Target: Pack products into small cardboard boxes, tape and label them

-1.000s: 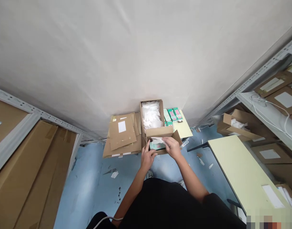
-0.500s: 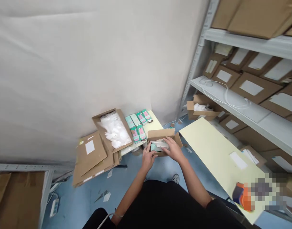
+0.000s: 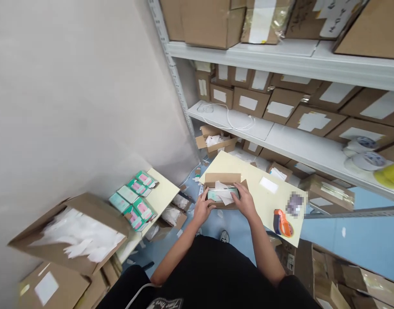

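Note:
An open cardboard box [image 3: 223,177] is held in front of me, at the near edge of the right-hand table. My left hand [image 3: 201,208] grips its left end, thumb along the near side. On the right end, my right hand [image 3: 245,203] is closed, with fingers over the rim and the inside. A pale green packet [image 3: 212,195] lies in the box, partly covered by crumpled white paper [image 3: 225,194]. The undersides of both hands' grips are hidden.
A pale yellow table [image 3: 245,171] bears an orange tape dispenser [image 3: 284,224] and a white sheet [image 3: 269,184]. Several green-and-pink boxes [image 3: 142,208] stand on the left table [image 3: 164,185], near a carton of white paper [image 3: 81,234]. Shelving [image 3: 264,133] holds labelled cartons.
My view and body have turned right. The cardboard box, held in both hands, has come from beside the left table to the right-hand table's edge.

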Demonstrator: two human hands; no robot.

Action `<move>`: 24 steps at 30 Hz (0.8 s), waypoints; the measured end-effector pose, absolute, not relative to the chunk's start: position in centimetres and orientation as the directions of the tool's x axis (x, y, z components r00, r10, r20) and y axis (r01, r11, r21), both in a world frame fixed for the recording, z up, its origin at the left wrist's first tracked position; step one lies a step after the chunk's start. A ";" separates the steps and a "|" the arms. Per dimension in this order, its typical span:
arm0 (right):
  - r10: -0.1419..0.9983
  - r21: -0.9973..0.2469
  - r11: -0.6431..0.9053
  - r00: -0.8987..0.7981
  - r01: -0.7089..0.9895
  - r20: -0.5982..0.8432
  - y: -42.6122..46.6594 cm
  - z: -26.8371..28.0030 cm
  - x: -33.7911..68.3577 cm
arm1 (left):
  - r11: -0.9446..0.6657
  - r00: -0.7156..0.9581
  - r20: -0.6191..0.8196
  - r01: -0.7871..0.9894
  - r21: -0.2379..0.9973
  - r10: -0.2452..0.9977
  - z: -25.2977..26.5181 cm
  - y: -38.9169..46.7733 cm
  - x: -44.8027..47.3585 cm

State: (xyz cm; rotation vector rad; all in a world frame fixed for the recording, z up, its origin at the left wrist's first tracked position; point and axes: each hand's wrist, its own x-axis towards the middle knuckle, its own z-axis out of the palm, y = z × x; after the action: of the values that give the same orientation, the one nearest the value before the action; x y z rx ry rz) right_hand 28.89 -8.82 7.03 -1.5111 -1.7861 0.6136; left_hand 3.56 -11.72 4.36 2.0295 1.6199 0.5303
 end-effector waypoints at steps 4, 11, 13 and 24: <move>0.980 -0.734 0.098 0.065 0.672 0.190 -8.6 6.4 31.4 | -0.263 0.337 -0.014 0.757 0.598 0.941 2.8 -7.9 5.6; 0.963 -0.689 -0.136 0.259 0.712 0.077 -8.0 5.4 33.3 | -0.400 0.544 -0.036 0.659 0.637 0.838 -1.4 1.1 9.7; 0.949 -0.674 -0.205 0.313 0.710 0.041 -8.0 5.2 32.9 | -0.426 0.606 -0.058 0.621 0.658 0.793 -2.8 3.7 11.3; 0.869 -0.596 -0.445 0.484 0.669 -0.106 -9.3 2.8 29.5 | -0.091 0.514 -0.224 0.517 0.851 0.828 -8.1 11.9 12.4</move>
State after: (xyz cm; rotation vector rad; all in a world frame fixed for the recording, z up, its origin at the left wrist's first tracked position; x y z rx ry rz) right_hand 29.49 -9.27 2.83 -2.2513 -1.2705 0.5541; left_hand 12.44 11.86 -8.13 1.7541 1.1344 0.3882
